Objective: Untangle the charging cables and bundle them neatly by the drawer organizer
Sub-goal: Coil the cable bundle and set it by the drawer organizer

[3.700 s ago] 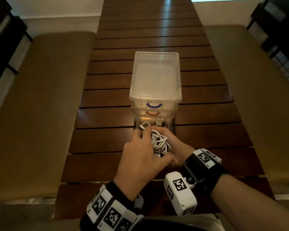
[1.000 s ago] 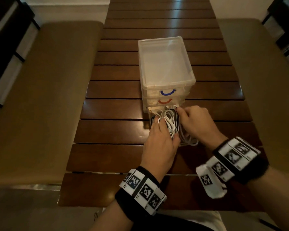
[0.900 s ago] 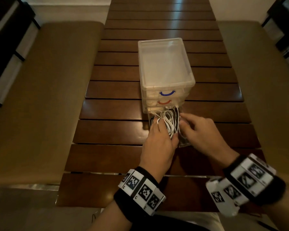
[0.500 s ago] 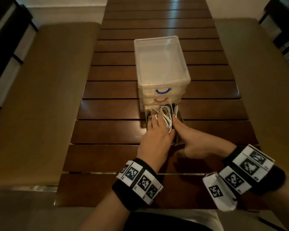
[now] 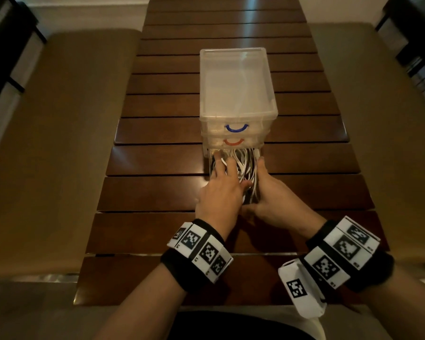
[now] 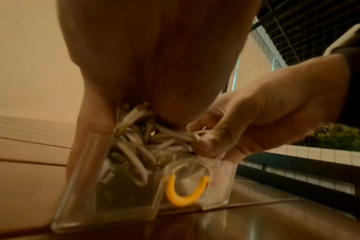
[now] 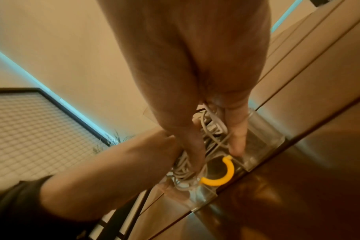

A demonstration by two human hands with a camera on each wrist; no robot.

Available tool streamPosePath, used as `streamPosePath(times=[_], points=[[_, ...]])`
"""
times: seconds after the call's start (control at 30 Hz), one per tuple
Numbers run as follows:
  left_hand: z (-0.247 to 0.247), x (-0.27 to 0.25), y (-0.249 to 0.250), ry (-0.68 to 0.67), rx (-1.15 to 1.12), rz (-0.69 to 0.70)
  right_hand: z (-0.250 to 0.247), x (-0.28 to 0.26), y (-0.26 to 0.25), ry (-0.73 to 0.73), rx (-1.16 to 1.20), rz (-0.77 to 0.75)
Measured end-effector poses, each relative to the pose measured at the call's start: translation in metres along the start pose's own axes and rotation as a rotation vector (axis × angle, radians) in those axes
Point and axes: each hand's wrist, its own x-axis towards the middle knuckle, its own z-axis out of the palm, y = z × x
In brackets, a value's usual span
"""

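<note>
A clear plastic drawer organizer [image 5: 236, 89] stands mid-table, its blue and red handled drawers pushed in. The bottom drawer [image 6: 105, 186], with a yellow handle [image 6: 185, 194], is pulled out toward me and holds a tangle of white and dark charging cables [image 5: 243, 163]. My left hand [image 5: 221, 190] lies on the cables [image 6: 138, 155] with its fingers stretched forward. My right hand [image 5: 270, 195] is at the drawer's front right corner. Its fingers [image 6: 208, 141] curl down into the drawer and pinch white strands [image 7: 212, 128].
The organizer sits on a dark slatted wooden table [image 5: 157, 192]. Olive cushioned benches run along the left [image 5: 47, 143] and right [image 5: 383, 119] sides. A black wire-mesh rack [image 5: 422, 45] stands at the far right.
My right hand has drawn back from the drawer's far right end to its front right corner and closed on cable strands. The left hand has stayed flat on the cables.
</note>
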Motion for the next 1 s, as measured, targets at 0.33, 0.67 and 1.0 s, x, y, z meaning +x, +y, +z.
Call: streamPosePath(times=[0.33, 0.67, 1.0], points=[[-0.022, -0.001, -0.009, -0.218, 0.018, 0.184, 0.008, 0.012, 0.004, 0.086, -0.144, 0.001], [0.001, 0.004, -0.005, -0.053, 0.127, 0.099, 0.018, 0.017, 0.0, 0.126, -0.228, 0.018], [0.001, -0.005, -0.016, -0.061, 0.036, 0.173, -0.001, 0.01, 0.001, -0.026, -0.044, -0.046]])
